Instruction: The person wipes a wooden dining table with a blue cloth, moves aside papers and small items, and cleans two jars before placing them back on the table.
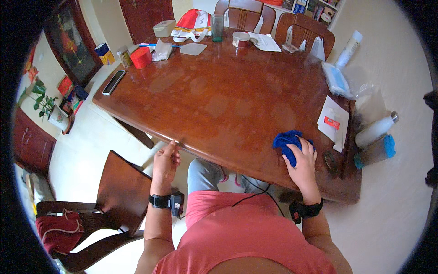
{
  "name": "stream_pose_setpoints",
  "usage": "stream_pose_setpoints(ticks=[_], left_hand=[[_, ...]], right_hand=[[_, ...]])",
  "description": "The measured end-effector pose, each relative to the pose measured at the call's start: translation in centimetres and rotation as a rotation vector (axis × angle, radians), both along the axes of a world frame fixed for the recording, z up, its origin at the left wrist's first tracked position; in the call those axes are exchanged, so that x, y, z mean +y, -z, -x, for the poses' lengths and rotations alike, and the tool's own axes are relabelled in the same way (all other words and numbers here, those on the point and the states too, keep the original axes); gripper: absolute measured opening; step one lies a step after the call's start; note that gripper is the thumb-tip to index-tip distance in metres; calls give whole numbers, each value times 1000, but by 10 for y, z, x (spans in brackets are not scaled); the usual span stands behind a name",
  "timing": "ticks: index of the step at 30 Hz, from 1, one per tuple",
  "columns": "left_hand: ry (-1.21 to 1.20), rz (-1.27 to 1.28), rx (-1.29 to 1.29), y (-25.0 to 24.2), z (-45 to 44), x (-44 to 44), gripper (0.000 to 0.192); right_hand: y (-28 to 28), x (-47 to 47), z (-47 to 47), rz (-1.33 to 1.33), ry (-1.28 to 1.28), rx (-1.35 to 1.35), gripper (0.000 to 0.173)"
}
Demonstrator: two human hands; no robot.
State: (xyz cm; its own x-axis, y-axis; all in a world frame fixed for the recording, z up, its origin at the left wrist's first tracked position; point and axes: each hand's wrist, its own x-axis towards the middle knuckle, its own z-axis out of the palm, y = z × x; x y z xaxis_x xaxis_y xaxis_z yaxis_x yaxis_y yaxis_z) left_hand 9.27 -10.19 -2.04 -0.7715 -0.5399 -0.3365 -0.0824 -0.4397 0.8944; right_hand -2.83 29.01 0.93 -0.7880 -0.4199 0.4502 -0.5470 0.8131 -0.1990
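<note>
A blue cloth [291, 145] lies bunched on the polished wooden table [219, 92], towards its near right side. My right hand [303, 161] presses over it from above, fingers spread and curled on the fabric. At the near left edge of the table is my left hand [167, 159], its fingers bent and a fingertip at the rim; whether it pinches the rim I cannot tell. Dull smudges or damp-looking patches mark the tabletop. To the right of my right hand sits a small dark oval object [330, 161].
A smartphone [113, 82], red round container [141, 57] and glass jar [124, 56] stand left. At the back are a glass tumbler [217, 28] and a shopping bag [193, 24]. Papers [333, 120] and bottles [376, 130] line the right side. A wooden chair [123, 188] stands left.
</note>
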Motion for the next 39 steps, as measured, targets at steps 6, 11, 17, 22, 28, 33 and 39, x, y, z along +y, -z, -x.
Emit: stream_pose_setpoints(ticks=[6,11,17,22,28,33,39], left_hand=[[14,9,92,4,13,5,25],[19,-242,152,-4,25,-3,20],[-28,-393,270,-12,36,1,17],[-45,-404,280,-16,39,0,16],[-21,-342,283,-9,30,1,16],[-6,-282,295,3,20,-1,17],[35,97,222,31,10,0,25]], right_hand=[[0,0,-1,16,4,18,35],[0,1,0,36,-2,26,35],[-1,1,0,30,7,19,34],[-2,2,-1,51,7,-7,35],[-2,1,0,48,15,10,34],[-3,2,0,52,-6,16,35],[-3,0,1,37,9,11,36]])
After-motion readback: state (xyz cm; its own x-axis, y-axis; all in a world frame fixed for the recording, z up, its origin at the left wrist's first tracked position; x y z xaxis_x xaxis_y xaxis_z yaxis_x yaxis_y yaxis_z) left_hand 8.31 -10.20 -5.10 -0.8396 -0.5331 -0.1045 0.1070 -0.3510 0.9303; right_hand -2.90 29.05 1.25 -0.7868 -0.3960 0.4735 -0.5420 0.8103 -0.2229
